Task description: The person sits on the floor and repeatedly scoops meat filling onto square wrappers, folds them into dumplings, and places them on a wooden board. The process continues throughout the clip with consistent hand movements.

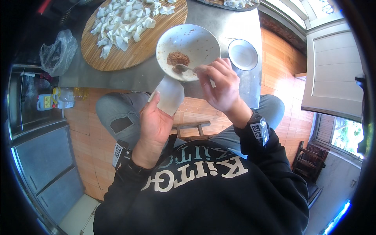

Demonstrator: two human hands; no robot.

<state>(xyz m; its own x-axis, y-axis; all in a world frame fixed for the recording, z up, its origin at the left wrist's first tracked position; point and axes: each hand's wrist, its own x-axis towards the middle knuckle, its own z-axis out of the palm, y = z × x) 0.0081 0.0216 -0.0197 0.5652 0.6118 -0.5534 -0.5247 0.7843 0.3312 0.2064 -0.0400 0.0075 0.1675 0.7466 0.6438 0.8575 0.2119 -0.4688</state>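
Note:
My left hand (155, 123) holds a stack of pale dough wrappers (169, 95) near the table edge, with the thumb on top. My right hand (218, 82) grips a metal spoon (183, 68), its tip in brown minced filling (177, 58) inside a large white bowl (205, 39). Right of that bowl stands a small white bowl (243, 55) with a dark rim; whether it holds liquid I cannot tell. Many folded dumplings (123, 25) lie on a round slatted wooden board (117, 63) at the upper left.
The metal table (97, 80) carries a crumpled clear plastic bag (58, 53) at its left end. A second board (249, 6) with more dumplings shows at the top edge. Plastic bottles (63, 97) stand at the left, beyond my knee. A wooden stool's rungs (191, 125) show between my legs.

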